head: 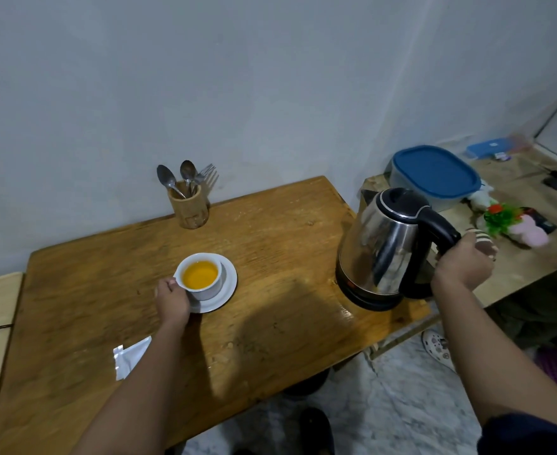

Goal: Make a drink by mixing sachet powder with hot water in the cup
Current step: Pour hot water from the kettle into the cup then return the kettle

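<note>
A white cup (205, 287) full of orange liquid stands on a white saucer (228, 284) in the middle of the wooden table (270, 231). My left hand (172, 302) grips the cup at its left side. A steel kettle (382, 254) with a black lid and handle sits upright on its black base at the table's right edge. My right hand (464, 267) is closed around the kettle's handle. An opened white sachet (129, 357) lies flat near the table's front left, partly under my left forearm.
A wooden holder (188, 206) with two spoons and a fork stands at the back by the wall. To the right, a lower surface carries a blue-lidded container (434, 174) and small items. Marble floor and a sandal show below.
</note>
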The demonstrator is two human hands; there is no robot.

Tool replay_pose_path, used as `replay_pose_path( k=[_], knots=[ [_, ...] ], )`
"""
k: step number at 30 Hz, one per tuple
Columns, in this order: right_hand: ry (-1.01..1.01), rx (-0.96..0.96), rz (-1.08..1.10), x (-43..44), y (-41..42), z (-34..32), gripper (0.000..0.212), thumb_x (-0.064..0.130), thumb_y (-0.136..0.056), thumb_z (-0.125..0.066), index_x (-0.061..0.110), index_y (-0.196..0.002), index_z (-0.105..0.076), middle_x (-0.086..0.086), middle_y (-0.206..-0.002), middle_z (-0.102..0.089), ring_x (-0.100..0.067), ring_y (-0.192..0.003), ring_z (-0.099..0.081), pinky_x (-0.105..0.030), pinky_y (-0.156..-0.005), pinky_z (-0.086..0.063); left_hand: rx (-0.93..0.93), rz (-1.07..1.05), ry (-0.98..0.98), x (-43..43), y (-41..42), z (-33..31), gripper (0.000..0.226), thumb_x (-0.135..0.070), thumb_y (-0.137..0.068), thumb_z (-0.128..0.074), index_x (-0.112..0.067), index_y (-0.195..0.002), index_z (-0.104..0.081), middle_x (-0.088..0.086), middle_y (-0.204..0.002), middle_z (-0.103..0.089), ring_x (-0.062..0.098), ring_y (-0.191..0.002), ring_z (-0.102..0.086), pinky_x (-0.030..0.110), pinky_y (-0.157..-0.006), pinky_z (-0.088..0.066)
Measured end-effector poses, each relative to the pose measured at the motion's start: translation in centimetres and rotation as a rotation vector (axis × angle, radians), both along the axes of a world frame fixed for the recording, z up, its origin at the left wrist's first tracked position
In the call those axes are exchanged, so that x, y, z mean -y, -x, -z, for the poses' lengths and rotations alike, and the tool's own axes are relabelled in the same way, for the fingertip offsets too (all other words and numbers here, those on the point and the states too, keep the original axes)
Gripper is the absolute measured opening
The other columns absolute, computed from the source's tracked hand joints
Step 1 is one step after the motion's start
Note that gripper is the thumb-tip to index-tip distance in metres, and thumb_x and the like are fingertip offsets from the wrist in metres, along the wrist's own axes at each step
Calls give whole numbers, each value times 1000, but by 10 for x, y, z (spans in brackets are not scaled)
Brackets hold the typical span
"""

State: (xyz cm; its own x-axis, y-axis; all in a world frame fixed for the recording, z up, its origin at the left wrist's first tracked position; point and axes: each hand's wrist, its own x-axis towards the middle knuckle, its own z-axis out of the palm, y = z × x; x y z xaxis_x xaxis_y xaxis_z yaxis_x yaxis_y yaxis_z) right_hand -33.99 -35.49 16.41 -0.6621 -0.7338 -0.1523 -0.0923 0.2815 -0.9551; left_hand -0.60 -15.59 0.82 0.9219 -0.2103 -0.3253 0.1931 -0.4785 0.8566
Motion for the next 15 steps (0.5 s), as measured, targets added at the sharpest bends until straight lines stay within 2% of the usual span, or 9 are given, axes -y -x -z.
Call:
replay_pose_path(
  k=[2,3,5,6,8,12,15],
  knots=[
    [3,46,5,2,5,4,24,32,-86,-50,14,-70,-52,-5,-89,-58,-24,-87,-61,-33,-76,-48,-2,7,-2,-1,0,-1,31,-16,-96,-32,1,-111,-53,23,-127,-50,39,-115,-49,48,-100,-40],
    [4,68,9,3,7,6,24,33,-85,-50,16,-69,-53,-3,-88,-58,-22,-84,-59,-34,-77,-49,0,10,-2,-1,0,-1,31,-17,-96,-32,1,-111,-52,24,-127,-51,39,-115,-50,48,-100,-40],
    [-6,63,12,0,12,9,31,35,-86,-48,7,-85,-62,-4,-89,-57,-19,-81,-56,-35,-75,-48,2,18,-2,-2,-1,-1,31,-17,-96,-32,1,-111,-52,24,-126,-51,39,-114,-50,47,-99,-40],
    [-7,58,15,-1,15,13,38,35,-87,-45,2,-97,-63,-5,-89,-57,-20,-80,-55,-34,-71,-45,0,22,-3,-2,0,-2,31,-17,-96,-32,1,-110,-52,24,-126,-51,39,-114,-50,47,-98,-41],
    [-11,59,28,-5,22,21,42,32,-89,-43,0,-108,-62,-6,-89,-56,-19,-79,-53,-29,-67,-37,-1,31,-4,-3,0,-2,31,-17,-96,-32,1,-110,-52,23,-126,-51,39,-114,-50,47,-98,-41],
    [-26,20,-8,-6,29,30,42,28,-91,-42,-4,-110,-60,-10,-90,-54,-22,-81,-50,-29,-68,-34,-5,43,-17,-2,-1,-3,31,-18,-96,-32,-1,-112,-52,23,-126,-52,39,-114,-50,46,-98,-41],
    [-11,-21,-23,-5,30,32,44,30,-91,-41,-5,-104,-62,-22,-96,-60,-31,-85,-54,-34,-70,-33,-18,41,-27,-2,0,-3,32,-19,-97,-32,-1,-115,-51,23,-127,-51,38,-115,-50,47,-98,-41]
  ],
)
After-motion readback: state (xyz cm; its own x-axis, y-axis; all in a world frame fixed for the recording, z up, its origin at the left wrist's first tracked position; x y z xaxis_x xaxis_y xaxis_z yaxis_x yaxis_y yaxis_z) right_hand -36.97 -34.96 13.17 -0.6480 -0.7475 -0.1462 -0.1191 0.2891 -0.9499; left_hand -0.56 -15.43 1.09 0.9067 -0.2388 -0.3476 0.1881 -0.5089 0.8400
